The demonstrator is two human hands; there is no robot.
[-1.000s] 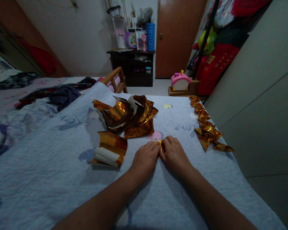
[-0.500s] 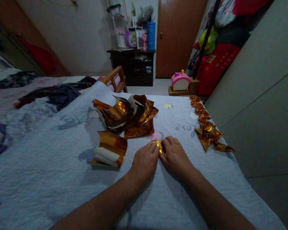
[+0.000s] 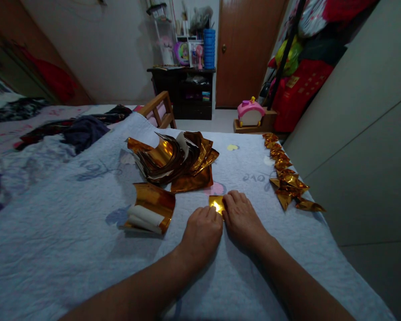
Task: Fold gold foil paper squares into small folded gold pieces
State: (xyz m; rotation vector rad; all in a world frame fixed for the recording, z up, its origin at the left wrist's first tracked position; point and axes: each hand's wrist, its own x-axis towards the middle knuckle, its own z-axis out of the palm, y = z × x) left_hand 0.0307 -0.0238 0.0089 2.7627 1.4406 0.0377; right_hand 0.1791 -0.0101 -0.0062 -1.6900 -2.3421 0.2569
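Observation:
A small piece of gold foil paper (image 3: pixel 216 204) lies on the pale blue quilt (image 3: pixel 87 232), pinned between my two hands. My left hand (image 3: pixel 201 232) has its fingers curled down onto the paper's near left edge. Beside it my right hand (image 3: pixel 242 217) presses on the right edge with fingers closed. Just beyond lies a pile of curled gold foil sheets (image 3: pixel 173 160). A separate curled gold sheet with its white backing showing (image 3: pixel 149 208) sits to the left of my left hand.
A row of folded gold paper pieces (image 3: pixel 285 174) runs along the quilt's right edge beside a pale wall. Dark clothes (image 3: pixel 83 129) lie at the far left. Beyond the bed stand a wooden chair (image 3: pixel 158 111), a dark shelf (image 3: pixel 183 91), a pink toy (image 3: pixel 250 113) and a brown door.
My left hand has slid back toward me, uncovering more of the small gold paper, which now shows as a flat, bright square. My right hand has hardly moved.

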